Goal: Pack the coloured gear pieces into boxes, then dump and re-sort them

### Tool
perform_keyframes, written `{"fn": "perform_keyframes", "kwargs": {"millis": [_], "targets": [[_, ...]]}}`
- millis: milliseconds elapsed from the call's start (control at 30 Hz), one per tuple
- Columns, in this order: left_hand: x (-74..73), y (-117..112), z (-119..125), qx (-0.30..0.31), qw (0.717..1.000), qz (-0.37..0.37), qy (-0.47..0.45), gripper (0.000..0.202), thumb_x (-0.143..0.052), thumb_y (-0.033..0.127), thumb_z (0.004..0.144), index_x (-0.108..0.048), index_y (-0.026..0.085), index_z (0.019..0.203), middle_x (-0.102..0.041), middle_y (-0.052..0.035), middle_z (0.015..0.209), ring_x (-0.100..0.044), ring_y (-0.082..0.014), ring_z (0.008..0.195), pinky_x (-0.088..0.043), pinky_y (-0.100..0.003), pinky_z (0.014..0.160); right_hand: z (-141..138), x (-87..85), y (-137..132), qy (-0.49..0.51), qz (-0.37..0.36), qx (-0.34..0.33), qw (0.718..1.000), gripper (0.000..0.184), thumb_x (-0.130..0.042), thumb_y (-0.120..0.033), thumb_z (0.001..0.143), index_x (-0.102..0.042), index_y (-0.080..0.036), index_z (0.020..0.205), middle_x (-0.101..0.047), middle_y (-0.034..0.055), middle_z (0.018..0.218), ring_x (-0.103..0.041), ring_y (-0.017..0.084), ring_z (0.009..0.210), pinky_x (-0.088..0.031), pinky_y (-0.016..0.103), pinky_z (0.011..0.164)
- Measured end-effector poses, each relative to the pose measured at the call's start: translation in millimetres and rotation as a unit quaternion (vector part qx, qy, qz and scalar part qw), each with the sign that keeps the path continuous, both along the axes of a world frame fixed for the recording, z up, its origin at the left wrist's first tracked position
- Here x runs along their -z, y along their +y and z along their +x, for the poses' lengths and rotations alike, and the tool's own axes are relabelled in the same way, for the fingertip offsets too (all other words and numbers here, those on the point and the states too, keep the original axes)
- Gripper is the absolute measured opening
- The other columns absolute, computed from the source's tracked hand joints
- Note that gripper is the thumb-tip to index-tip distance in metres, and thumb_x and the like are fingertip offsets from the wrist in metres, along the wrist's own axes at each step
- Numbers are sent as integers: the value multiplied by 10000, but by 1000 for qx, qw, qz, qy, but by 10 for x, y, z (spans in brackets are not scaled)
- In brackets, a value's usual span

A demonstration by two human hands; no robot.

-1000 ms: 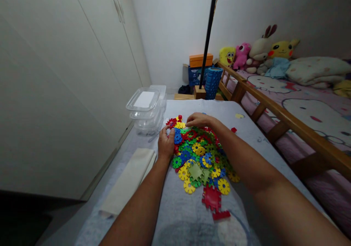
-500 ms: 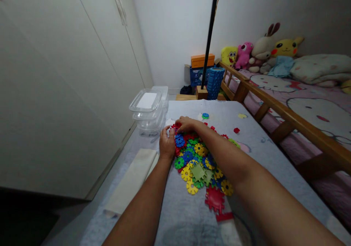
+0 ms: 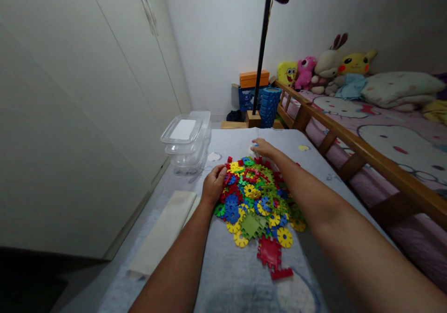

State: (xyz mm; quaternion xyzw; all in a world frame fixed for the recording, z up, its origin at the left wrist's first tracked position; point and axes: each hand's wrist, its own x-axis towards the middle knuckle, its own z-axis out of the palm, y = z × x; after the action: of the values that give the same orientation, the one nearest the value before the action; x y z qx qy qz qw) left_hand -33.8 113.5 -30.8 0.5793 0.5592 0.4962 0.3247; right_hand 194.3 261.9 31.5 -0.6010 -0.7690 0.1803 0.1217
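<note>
A heap of flat plastic gear-shaped pieces point(image 3: 258, 196) in red, yellow, blue and green lies in the middle of a grey cloth-covered table point(image 3: 237, 275). My left hand point(image 3: 213, 185) rests against the heap's left edge with its fingers curled, touching the pieces. My right hand point(image 3: 262, 148) reaches over the far edge of the heap, palm down and fingers stretched flat. A larger red piece point(image 3: 269, 252) and a small red bar lie at the near end of the heap. A yellow piece point(image 3: 303, 148) lies apart at the far right.
Stacked clear plastic containers point(image 3: 185, 138) stand at the table's far left. A folded white cloth point(image 3: 164, 229) lies on the left side. A wooden bed rail point(image 3: 363, 150) runs along the right, with plush toys beyond. A black pole point(image 3: 261, 52) rises behind the table. Wardrobe doors fill the left.
My right hand has moved from the heap's far left corner to beyond its far edge. The pieces now sit gathered closer, and my left hand has slid slightly nearer along the left edge.
</note>
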Motion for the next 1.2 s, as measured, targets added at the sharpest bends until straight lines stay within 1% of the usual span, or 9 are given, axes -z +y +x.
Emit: {"fn": "perform_keyframes", "kwargs": {"millis": [133,267,367,500,633,700,867,1067,1200], "targets": [[15,2,-9,0,1000,3,-1,424,-512,533,918,-720,199,1077,-771,-48,1060,-696,-243,1027,-521,-367,961,51,134,-55,6,-36,-36,999,387,-604,-292,794,-747,-123,1111,-727,149,1213,-625,300,1169,-465,342,1007],[5,-4,-5,-8,1000,5,2,422,-510,526,913,-722,198,1073,-767,-51,1080,-691,-243,1047,-517,-371,977,155,81,-278,39,-74,-100,991,341,-490,-319,854,-774,-164,963,-771,59,1048,-671,229,1004,-503,292,910],[-14,-12,-1,-15,1000,11,-3,416,-522,510,901,-724,188,1069,-764,-64,1086,-689,-248,1054,-514,-379,985,333,38,-496,138,-94,-119,979,395,-460,-399,879,-764,-169,979,-766,58,1044,-672,227,980,-513,321,901],[-15,-14,-3,-13,999,12,-26,430,-544,524,888,-726,180,1069,-765,-75,1059,-692,-251,1013,-525,-378,947,763,92,-743,256,-51,-8,965,458,-454,-475,886,-728,-171,1091,-743,99,1144,-663,244,1072,-508,352,945],[41,13,-10,-9,998,7,-59,445,-576,542,875,-722,172,1074,-757,-73,1032,-689,-236,951,-529,-349,885,1244,297,-890,174,79,164,968,444,-446,-434,891,-710,-158,1118,-707,138,1232,-592,282,1228,-440,415,1074],[74,28,-15,-5,997,7,-73,449,-583,548,877,-719,171,1079,-753,-70,1007,-685,-227,903,-529,-336,844,1362,430,-952,120,96,219,964,448,-458,-399,898,-681,-153,1199,-656,166,1335,-545,288,1308,-394,431,1128],[110,45,-30,-17,997,18,-72,436,-593,539,879,-727,177,1082,-751,-69,998,-679,-225,888,-524,-341,851,1140,630,-1098,78,44,193,977,479,-467,-449,937,-642,-184,1296,-601,157,1434,-504,301,1377,-333,492,1180],[114,53,-35,-25,998,24,-56,426,-583,531,883,-730,176,1066,-750,-82,1023,-671,-238,929,-513,-359,889,582,534,-1224,288,-7,58,956,561,-456,-565,930,-634,-205,1321,-655,93,1378,-590,260,1275,-414,440,1138],[110,44,-37,-30,997,31,-56,429,-586,541,877,-729,177,1054,-746,-81,1019,-662,-239,937,-514,-356,874,559,428,-1311,348,12,52,936,624,-481,-622,904,-607,-221,1365,-621,84,1428,-562,264,1315,-388,450,1168]]}}
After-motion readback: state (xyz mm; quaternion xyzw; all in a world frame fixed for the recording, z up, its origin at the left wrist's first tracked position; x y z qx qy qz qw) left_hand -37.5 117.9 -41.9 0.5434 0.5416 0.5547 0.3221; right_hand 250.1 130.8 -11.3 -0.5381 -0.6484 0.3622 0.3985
